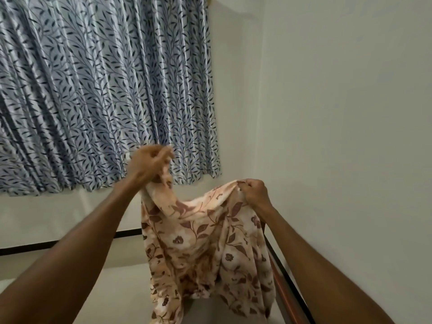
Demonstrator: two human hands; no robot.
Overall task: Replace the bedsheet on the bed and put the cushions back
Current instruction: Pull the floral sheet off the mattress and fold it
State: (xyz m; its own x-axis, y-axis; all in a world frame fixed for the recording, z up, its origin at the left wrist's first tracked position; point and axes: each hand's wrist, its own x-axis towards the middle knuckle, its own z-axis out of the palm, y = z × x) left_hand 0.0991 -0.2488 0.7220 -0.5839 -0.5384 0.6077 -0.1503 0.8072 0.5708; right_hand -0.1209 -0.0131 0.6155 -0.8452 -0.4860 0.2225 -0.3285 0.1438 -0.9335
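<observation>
A cream bedsheet [205, 249] with a brown flower-and-leaf print hangs in folds in front of me. My left hand [149, 163] is raised highest and pinches its upper left edge; the hand is blurred. My right hand [253, 191] is a little lower and to the right, fist closed on the sheet's upper right edge. The cloth sags between the two hands and drops out of view at the bottom. No cushions are in view.
A blue-grey curtain [100, 90] with a dark leaf print covers the left wall. Plain pale walls meet in a corner on the right. A dark skirting line [35, 249] runs along the wall base, and a brown wooden edge [287, 298] runs along the right wall.
</observation>
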